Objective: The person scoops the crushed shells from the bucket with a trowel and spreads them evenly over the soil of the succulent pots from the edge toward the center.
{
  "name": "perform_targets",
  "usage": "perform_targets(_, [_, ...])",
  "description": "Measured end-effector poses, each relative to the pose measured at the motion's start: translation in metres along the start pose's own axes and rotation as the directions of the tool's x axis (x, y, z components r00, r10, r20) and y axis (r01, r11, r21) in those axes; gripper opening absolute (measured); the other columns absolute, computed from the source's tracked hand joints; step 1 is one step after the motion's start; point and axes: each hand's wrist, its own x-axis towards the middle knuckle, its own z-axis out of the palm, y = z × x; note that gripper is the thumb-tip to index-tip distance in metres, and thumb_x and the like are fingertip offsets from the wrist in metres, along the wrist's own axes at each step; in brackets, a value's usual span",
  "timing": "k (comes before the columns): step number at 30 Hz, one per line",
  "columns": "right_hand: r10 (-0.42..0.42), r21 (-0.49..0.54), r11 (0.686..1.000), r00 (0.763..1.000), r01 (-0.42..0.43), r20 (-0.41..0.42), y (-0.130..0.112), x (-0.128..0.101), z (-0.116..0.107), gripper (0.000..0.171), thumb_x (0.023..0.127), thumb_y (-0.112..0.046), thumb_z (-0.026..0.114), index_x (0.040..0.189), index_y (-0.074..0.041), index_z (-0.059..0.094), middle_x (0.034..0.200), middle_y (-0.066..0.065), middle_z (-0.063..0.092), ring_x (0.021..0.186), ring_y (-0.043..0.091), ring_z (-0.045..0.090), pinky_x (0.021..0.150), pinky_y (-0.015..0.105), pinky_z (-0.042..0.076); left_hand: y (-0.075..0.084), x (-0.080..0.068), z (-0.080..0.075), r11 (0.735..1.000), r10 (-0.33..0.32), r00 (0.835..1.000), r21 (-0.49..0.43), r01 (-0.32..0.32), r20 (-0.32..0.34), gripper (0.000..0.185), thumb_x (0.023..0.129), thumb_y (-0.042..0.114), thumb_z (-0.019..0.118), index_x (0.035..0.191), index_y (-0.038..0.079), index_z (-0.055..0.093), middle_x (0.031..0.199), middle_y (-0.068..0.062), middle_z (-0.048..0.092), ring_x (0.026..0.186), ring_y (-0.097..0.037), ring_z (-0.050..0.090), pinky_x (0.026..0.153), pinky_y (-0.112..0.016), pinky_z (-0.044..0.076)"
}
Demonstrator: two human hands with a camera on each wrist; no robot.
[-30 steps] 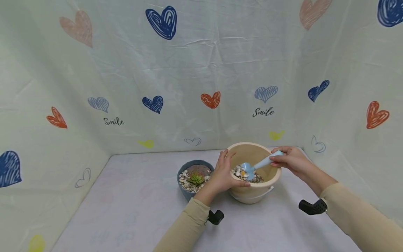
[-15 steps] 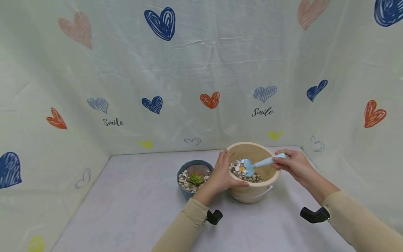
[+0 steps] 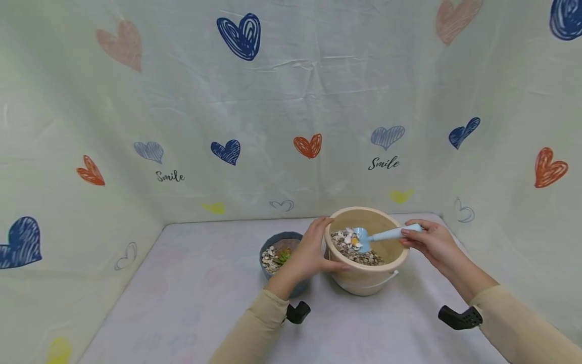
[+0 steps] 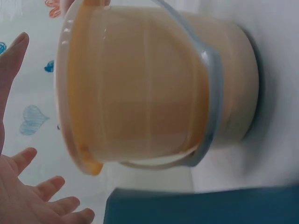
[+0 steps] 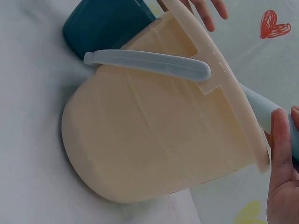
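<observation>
Scooping shells from a cream bucket, I steady its near-left wall with my left hand, fingers and thumb curved against the outside just below the rim. Just left of that hand, partly behind it, sits a dark blue pot with a small green succulent ringed by shells. Between my hands, the light blue scoop rides above the bucket's shell mix, its bowl loaded. My right hand, at the bucket's right rim, pinches the scoop's handle in its fingertips. I judge this the lifting stage; the next move would call for a level carry leftward over my left hand to the pot, then a gentle tip beside the plant. Beneath my hands lies a pale cloth-covered table; beyond them hangs a backdrop printed with hearts and "Smile".
</observation>
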Motion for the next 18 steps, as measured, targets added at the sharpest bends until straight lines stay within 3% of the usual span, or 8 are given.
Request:
perform_targets(4, [-0.026, 0.0, 1.0, 0.999, 0.026, 0.024, -0.003, -0.001, -0.001, 0.017, 0.093, 0.007, 0.06, 0.09, -0.008, 0.068, 0.083, 0.006, 0.069, 0.073, 0.014, 0.071, 0.069, 0.024, 0.056, -0.004, -0.008, -0.013, 1.0, 0.002, 1.0, -0.004, -0.002, -0.019, 0.112, 0.064, 0.045, 0.09, 0.153, 0.015, 0.028, 0.157, -0.008, 0.024, 0.144, -0.027, 0.021, 0.11, -0.053, 0.028])
perform_targets(9, [-0.05, 0.015, 0.999, 0.998, 0.049, 0.037, -0.011, -0.001, 0.001, 0.015, 0.093, 0.006, 0.06, 0.092, -0.007, 0.068, 0.086, 0.007, 0.069, 0.075, 0.014, 0.071, 0.071, 0.025, 0.056, -0.013, -0.019, -0.033, 0.999, -0.039, 0.999, -0.028, 0.038, -0.031, 0.112, 0.066, 0.041, 0.09, 0.154, 0.016, 0.025, 0.157, -0.01, 0.023, 0.144, -0.029, 0.021, 0.108, -0.055, 0.029])
perform_targets(18, [-0.031, 0.044, 0.999, 0.999, 0.029, 0.043, -0.018, 0.009, 0.032, 0.016, 0.093, 0.005, 0.061, 0.091, -0.009, 0.068, 0.084, 0.005, 0.069, 0.073, 0.014, 0.071, 0.07, 0.025, 0.056, -0.056, -0.043, -0.072, 0.989, -0.1, 0.995, -0.109, 0.097, -0.018, 0.108, 0.07, 0.027, 0.09, 0.155, 0.019, 0.023, 0.158, -0.011, 0.02, 0.144, -0.033, 0.02, 0.107, -0.06, 0.027])
